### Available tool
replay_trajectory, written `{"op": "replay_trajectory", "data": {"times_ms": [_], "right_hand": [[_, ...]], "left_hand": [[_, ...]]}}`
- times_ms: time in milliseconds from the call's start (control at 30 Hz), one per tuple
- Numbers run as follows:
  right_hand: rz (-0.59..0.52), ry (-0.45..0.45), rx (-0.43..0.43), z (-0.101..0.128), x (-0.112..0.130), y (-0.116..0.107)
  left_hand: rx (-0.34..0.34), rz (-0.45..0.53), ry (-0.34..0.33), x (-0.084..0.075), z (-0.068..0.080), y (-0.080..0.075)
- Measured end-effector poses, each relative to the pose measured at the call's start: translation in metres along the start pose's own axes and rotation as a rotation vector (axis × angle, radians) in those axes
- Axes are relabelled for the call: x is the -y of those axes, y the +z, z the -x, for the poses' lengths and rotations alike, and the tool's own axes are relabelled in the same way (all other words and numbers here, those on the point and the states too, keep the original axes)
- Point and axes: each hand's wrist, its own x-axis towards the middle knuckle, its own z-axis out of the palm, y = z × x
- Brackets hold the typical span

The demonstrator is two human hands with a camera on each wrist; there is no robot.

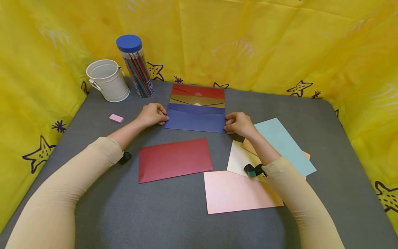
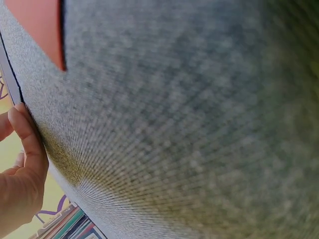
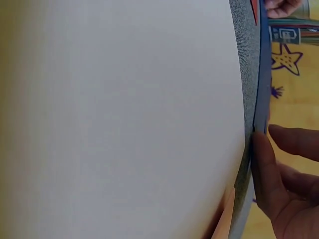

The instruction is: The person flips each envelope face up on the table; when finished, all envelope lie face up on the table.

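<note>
A dark blue envelope [image 1: 195, 120] lies flat on the grey table [image 1: 124, 214], overlapping a gold envelope [image 1: 199, 100] and a red envelope [image 1: 199, 91] behind it. My left hand [image 1: 164, 117] pinches the blue envelope's left edge with curled fingers. My right hand [image 1: 227, 124] pinches its right edge the same way. In the left wrist view the thumb [image 2: 27, 137] lies against the envelope's thin edge [image 2: 10, 74]. The right wrist view has the thumb [image 3: 264, 169] pressed on the blue edge [image 3: 262, 74], with a finger above it.
A dark red envelope [image 1: 175, 159] lies nearer me, with pink [image 1: 239, 192], cream [image 1: 240, 159], orange [image 1: 248, 146] and light blue [image 1: 284, 145] envelopes on the right. A white bucket [image 1: 107, 80], a pencil tube [image 1: 135, 65] and a pink eraser [image 1: 116, 118] stand at the back left. Yellow cloth surrounds the table.
</note>
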Motion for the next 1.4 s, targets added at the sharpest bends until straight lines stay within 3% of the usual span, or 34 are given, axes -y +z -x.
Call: {"op": "replay_trajectory", "data": {"times_ms": [300,533,833,1000,1167,1400], "right_hand": [[0.027,-0.010,-0.011,0.003,0.003,0.002],[0.156,-0.100,-0.035,0.009,0.012,0.008],[0.230,-0.214,0.089,0.017,0.021,0.024],[0.296,-0.283,0.199,0.020,0.022,0.031],[0.364,-0.342,0.272,0.022,0.018,0.035],[0.405,-0.404,0.317,0.024,0.015,0.043]], "left_hand": [[-0.009,-0.029,0.027,0.000,0.000,0.000],[-0.030,-0.048,0.153,-0.010,0.004,0.008],[0.253,-0.109,0.371,-0.048,0.024,0.036],[0.380,-0.177,0.376,-0.057,0.032,0.049],[0.460,-0.239,0.361,-0.059,0.035,0.054],[0.474,-0.321,0.372,-0.057,0.035,0.058]]}}
